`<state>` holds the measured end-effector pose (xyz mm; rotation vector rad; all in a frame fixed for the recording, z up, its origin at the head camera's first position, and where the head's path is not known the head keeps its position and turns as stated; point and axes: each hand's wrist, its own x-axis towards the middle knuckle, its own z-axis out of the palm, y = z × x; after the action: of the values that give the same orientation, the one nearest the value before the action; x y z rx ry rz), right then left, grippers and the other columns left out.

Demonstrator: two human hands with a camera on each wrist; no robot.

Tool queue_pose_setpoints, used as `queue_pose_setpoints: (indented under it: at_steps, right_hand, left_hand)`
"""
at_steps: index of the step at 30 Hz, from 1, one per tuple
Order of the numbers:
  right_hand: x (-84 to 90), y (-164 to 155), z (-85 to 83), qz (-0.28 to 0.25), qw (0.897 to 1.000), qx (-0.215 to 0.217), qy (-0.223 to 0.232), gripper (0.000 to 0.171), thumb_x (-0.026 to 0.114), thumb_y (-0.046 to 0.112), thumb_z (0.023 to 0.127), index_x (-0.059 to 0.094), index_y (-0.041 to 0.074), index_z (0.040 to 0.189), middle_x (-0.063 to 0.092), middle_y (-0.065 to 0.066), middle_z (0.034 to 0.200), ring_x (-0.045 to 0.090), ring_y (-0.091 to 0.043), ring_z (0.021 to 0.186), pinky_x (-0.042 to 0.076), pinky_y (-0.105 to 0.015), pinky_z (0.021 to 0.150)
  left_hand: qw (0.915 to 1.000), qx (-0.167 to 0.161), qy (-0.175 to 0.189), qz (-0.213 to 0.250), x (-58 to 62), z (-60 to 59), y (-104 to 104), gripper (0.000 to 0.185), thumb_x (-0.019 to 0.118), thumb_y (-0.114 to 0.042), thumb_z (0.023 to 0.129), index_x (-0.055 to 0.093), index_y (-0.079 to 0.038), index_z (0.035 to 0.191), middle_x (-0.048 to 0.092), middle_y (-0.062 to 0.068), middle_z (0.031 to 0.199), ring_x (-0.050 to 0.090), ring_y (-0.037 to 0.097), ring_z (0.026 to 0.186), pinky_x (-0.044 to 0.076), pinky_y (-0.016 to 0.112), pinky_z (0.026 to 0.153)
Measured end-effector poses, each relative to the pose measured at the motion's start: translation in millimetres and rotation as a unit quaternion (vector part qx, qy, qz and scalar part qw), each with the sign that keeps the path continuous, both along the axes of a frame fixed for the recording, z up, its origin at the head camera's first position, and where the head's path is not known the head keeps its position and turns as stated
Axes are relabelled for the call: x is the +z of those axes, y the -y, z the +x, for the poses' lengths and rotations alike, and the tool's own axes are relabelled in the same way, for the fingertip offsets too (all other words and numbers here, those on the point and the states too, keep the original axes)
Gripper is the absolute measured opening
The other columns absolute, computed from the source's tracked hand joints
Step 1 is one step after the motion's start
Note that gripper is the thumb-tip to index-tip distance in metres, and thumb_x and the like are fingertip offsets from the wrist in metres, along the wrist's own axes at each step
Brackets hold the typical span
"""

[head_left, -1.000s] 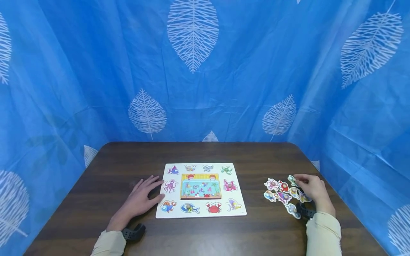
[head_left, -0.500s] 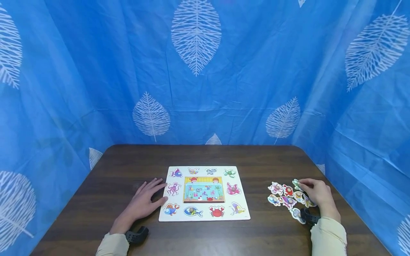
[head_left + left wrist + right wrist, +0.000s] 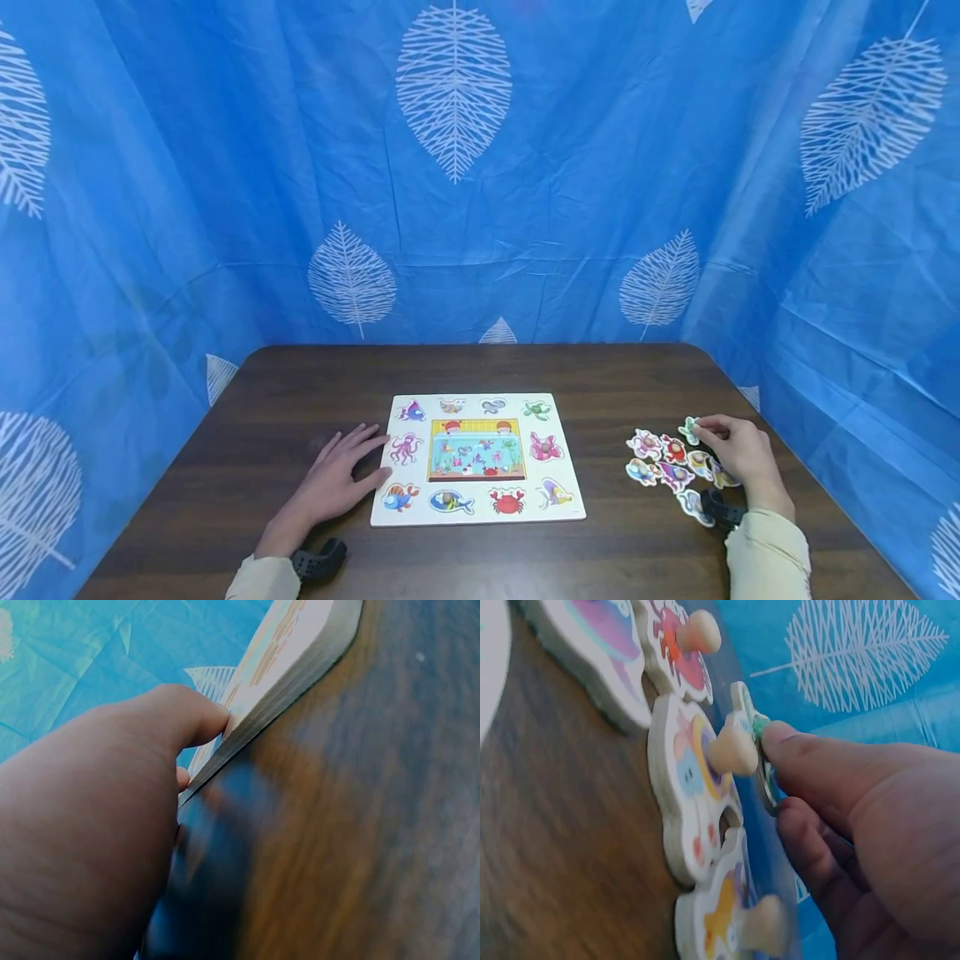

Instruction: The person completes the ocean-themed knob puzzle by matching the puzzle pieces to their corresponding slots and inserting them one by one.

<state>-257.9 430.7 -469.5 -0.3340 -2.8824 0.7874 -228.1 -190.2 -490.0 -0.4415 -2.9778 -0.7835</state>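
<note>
Nearest, two hands are seen on the dark surface (image 3: 600, 392). The left hand (image 3: 333, 483) is laid flat, fingers (image 3: 360, 437) straight, its thumb pressed against the left edge of one puzzle board (image 3: 477, 457), where ten animal pictures are counted round a central scene. To the right, seven loose puzzle pieces (image 3: 671, 467) are clustered; a green piece (image 3: 688, 430) at the far edge is pinched by the right hand (image 3: 738, 454), tilted up
</note>
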Motion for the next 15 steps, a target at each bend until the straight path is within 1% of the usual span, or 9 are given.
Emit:
queue_pose_setpoints:
  at_steps: [3,6,10,13,15]
  right_hand:
    - [2.6,4,0.3,0.000,1.000,0.000,-0.018,0.042,0.069,0.031,0.100,0.069,-0.005,0.121,0.069,-0.030,0.112,0.064,-0.044,0.099,0.052,-0.058,0.082]
    - [5.0,9,-0.5,-0.006,1.000,0.002,-0.023,0.047,0.069,0.037,0.099,0.069,-0.005,0.121,0.070,-0.029,0.111,0.064,-0.042,0.097,0.053,-0.056,0.081]
    - [8.4,20,-3.5,-0.005,0.999,0.014,-0.037,0.046,0.069,0.038,0.099,0.071,-0.003,0.119,0.072,-0.025,0.107,0.065,-0.039,0.094,0.053,-0.054,0.079]
    - [10.3,29,-6.6,-0.003,0.999,0.024,-0.044,0.046,0.070,0.040,0.098,0.072,-0.001,0.118,0.073,-0.023,0.105,0.065,-0.035,0.092,0.053,-0.048,0.075]
    - [10.7,35,-8.7,-0.006,0.999,0.029,-0.041,0.049,0.069,0.043,0.098,0.072,0.000,0.119,0.073,-0.022,0.105,0.064,-0.032,0.091,0.053,-0.043,0.073]
  left_hand:
    - [1.0000,-0.001,0.000,0.001,-0.3,0.5,1,0.062,0.068,-0.051,0.096,0.058,-0.017,0.147,0.045,0.017,0.160,0.032,0.041,0.153,0.017,0.068,0.123]
    - [1.0000,-0.003,-0.001,0.000,-1.4,0.4,2,0.061,0.067,-0.051,0.097,0.058,-0.017,0.147,0.045,0.017,0.160,0.032,0.041,0.153,0.017,0.068,0.123]
    - [1.0000,-0.005,-0.002,0.000,-1.9,0.6,2,0.061,0.067,-0.051,0.097,0.058,-0.017,0.147,0.045,0.017,0.160,0.032,0.041,0.152,0.017,0.068,0.123]
    - [1.0000,-0.004,-0.002,0.002,-1.1,0.9,2,0.061,0.067,-0.051,0.097,0.058,-0.017,0.147,0.045,0.017,0.160,0.032,0.041,0.153,0.017,0.068,0.123]
    - [1.0000,-0.003,-0.003,0.004,-0.6,1.0,2,0.061,0.067,-0.050,0.097,0.058,-0.016,0.147,0.045,0.017,0.160,0.031,0.041,0.153,0.017,0.068,0.123]
